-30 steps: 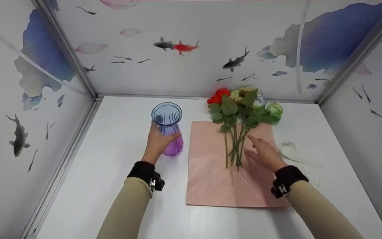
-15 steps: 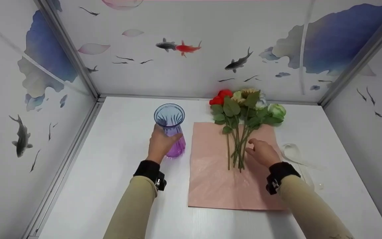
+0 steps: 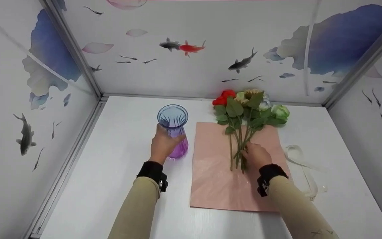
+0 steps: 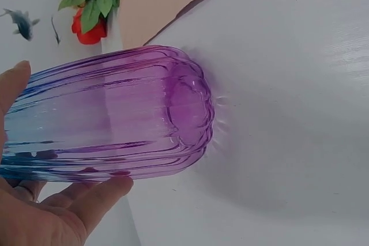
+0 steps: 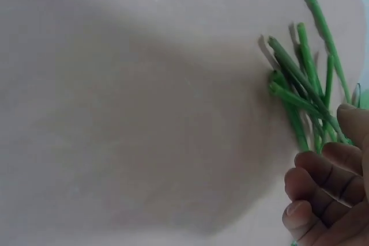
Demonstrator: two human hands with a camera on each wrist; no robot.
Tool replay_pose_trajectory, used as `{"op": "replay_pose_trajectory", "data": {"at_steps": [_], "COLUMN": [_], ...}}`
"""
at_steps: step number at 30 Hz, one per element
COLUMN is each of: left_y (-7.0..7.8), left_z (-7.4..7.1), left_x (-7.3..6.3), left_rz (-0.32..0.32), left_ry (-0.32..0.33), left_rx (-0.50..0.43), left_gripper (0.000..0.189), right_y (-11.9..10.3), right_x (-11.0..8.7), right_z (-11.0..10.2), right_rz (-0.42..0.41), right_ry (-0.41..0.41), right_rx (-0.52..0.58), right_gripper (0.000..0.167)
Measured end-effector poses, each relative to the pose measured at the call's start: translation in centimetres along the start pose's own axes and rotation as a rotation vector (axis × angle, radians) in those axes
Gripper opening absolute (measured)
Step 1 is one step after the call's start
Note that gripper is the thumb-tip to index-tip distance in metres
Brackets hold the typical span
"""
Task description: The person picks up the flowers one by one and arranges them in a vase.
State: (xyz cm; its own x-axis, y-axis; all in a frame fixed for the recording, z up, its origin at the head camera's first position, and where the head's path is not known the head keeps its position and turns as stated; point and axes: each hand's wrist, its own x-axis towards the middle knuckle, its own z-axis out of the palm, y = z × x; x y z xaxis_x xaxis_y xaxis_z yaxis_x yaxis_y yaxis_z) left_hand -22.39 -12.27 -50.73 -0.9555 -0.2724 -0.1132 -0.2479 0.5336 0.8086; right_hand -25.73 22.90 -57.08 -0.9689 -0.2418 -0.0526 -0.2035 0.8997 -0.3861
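The bunch of red, yellow and pale-green flowers on long green stems (image 3: 256, 121) lies at three o'clock from the blue-to-purple, ribbed, see-through vase (image 3: 175, 132), partly on the flat pink paper sheet (image 3: 217, 186). The left hand (image 3: 162, 144) holds the vase; the right hand (image 3: 258, 155) curls narrowly round the stems. To gather well, probably catch the stray stem (image 3: 231, 152) at nine o'clock too.

Ribbed glass vase (image 3: 175, 132), blue at the rim and purple at the base, upright left of the middle of the surface (image 3: 118, 132), flowers (image 3: 254, 121) with red, yellow and pale green heads near the back edge, stems crossing
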Motion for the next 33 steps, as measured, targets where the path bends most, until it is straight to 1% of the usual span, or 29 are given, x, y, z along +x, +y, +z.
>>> {"op": "replay_pose_trajectory", "data": {"at_steps": [2,7,11,17,22,26,29,33], "left_y": [0.0,-0.2,-0.3,-0.2,-0.2,-0.2,-0.2,-0.2], "left_z": [0.0,0.1,0.1,0.1,0.1,0.1,0.1,0.1], "left_x": [0.0,-0.1,-0.2,-0.3,-0.5,-0.5,-0.5,-0.5], "left_rz": [0.002,-0.006,-0.01,0.002,-0.007,-0.017,-0.023,-0.026], "left_ry": [0.006,0.015,0.013,0.006,0.007,0.007,0.004,0.001], "left_rx": [0.01,0.014,0.013,0.018,0.011,0.011,0.011,0.009], "left_gripper": [0.105,0.105,0.105,0.106,0.106,0.108,0.108,0.109], "right_y": [-0.1,-0.5,-0.9,-1.1,-1.1,-1.1,-1.0,-0.7], "right_x": [0.1,0.2,0.2,0.0,-0.2,-0.2,-0.1,0.0], "right_z": [0.3,0.9,1.3,1.9,2.0,2.0,1.8,1.5], "right_rz": [0.027,0.063,0.083,0.091,0.116,0.151,0.188,0.256], "right_ry": [-0.002,0.004,0.027,0.08,0.1,0.108,0.103,0.076], "right_rx": [-0.002,-0.009,-0.017,0.004,0.018,0.069,0.141,0.256], "right_gripper": [0.019,0.02,0.022,0.018,0.016,0.018,0.019,0.018]}}
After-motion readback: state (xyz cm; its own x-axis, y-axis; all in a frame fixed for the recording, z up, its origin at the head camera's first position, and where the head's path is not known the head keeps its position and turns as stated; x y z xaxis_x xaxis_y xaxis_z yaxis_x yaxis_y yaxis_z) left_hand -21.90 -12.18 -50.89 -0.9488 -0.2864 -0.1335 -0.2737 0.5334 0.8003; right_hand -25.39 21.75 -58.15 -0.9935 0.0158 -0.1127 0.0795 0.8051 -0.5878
